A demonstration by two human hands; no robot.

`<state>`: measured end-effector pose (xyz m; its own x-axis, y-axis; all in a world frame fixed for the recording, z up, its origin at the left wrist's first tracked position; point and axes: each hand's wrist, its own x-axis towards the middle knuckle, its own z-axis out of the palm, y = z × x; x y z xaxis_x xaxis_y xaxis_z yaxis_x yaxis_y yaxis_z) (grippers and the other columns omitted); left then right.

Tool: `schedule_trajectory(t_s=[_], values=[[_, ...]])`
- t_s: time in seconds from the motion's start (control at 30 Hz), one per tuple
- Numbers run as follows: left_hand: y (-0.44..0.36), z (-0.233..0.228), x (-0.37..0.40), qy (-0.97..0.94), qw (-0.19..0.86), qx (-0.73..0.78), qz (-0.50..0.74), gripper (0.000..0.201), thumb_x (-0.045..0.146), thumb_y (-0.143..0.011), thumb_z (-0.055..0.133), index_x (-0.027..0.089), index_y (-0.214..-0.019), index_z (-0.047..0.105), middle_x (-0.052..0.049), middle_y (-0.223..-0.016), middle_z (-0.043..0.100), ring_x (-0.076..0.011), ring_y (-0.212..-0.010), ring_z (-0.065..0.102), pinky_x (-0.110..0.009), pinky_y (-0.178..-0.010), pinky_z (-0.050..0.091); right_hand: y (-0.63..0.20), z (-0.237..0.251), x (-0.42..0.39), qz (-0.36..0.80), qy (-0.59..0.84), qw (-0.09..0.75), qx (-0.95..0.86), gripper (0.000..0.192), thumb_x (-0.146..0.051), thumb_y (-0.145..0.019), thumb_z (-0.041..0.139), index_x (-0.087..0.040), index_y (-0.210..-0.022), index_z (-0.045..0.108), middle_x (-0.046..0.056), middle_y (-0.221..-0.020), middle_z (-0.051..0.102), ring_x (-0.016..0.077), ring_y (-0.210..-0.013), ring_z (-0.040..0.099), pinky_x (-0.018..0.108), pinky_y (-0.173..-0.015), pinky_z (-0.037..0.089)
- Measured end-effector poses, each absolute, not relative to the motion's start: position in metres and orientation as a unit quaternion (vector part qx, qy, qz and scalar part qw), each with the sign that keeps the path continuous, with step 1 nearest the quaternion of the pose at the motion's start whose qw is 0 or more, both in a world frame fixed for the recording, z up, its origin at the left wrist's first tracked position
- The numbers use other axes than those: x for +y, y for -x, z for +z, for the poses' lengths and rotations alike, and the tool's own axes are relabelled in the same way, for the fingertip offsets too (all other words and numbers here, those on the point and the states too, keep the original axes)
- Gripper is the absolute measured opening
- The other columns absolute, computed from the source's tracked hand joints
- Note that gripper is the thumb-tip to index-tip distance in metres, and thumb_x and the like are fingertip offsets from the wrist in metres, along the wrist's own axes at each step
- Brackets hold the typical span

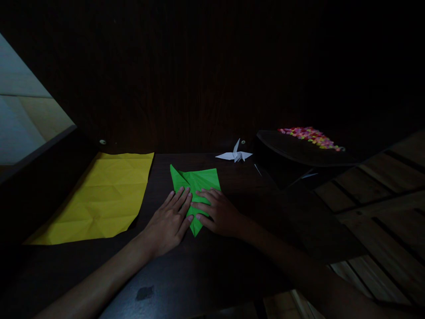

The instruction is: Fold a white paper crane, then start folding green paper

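Note:
A partly folded sheet of green paper (202, 177) lies on the dark wooden table (186, 279). Its lower end tapers to a point, and a flap stands up a little at its upper left corner. My left hand (171, 217) rests flat on the paper's left side, fingers stretched out. From the right, my right hand (217, 210) lies on it too, with the fingers spread and pressing down. Both hands cover much of the paper's middle. Neither hand grips anything.
Left of my hands lies a creased yellow sheet (109, 199). A white paper crane (235, 155) stands at the back, with a thin white stick (258, 169) near it. A dark corner shelf (285, 150) at right bears a pink and yellow beaded piece (312, 136).

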<state>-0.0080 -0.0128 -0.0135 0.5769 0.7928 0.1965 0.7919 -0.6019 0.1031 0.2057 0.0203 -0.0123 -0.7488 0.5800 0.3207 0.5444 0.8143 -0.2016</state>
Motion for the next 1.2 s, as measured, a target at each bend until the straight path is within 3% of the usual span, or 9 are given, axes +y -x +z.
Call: schedule_trajectory(t_s=[1.2], values=[[0.0104,-0.0118,-0.0128,-0.889,-0.003,0.447,0.099,0.058,0.044,-0.098,0.035,0.013,-0.147,0.032,-0.014,-0.153,0.033,-0.0291,-0.143,0.024,-0.054,-0.114,0.025,-0.2054,-0.0094,0.0194,0.055,0.3,0.196,-0.932,0.037,-0.038,-0.093,0.052,-0.023,-0.126,0.06,0.013,-0.131,0.055,0.0299,-0.123,0.045,0.05,-0.102,0.036]])
